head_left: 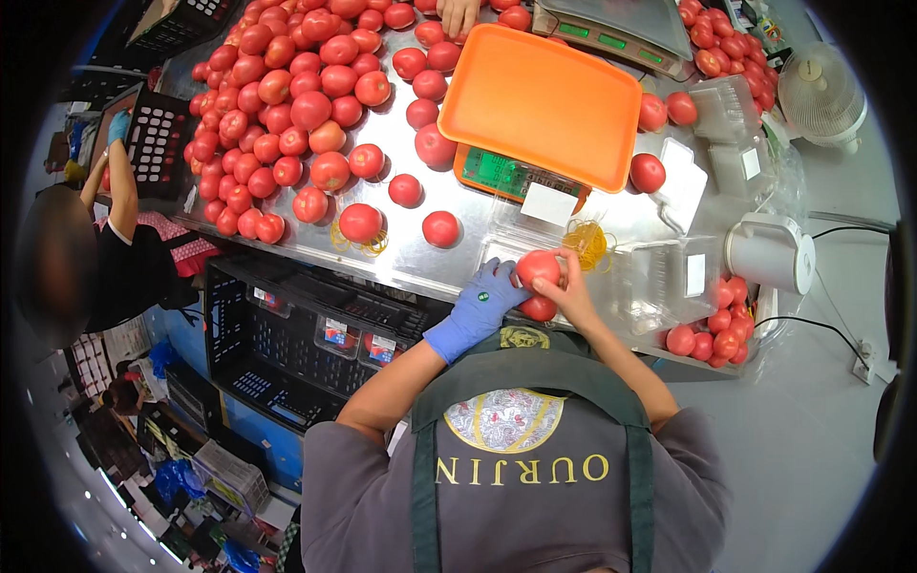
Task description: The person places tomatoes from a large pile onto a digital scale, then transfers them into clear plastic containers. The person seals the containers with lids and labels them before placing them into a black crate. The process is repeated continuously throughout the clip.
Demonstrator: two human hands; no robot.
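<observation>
At the near edge of the metal table, my two hands meet around a red tomato (537,267). My right hand (573,294), bare, grips it from the right with thumb and fingers. My left hand (485,301), in a blue glove, presses against its left side, fingertips partly hidden. A second tomato (538,307) sits just below, between my hands; which hand supports it, I cannot tell. Just beyond are a clear plastic box (511,232), partly covered by my hands, and a bundle of yellow rubber bands (586,244). More clear boxes (669,279) stand to my right.
A large heap of tomatoes (277,105) covers the table's left. An orange tray (544,105) rests on a scale (497,174). A white jug (769,252) stands right, a fan (821,95) farther back. Black crates (306,334) sit below left. Another person's hand (458,14) reaches in at the far edge.
</observation>
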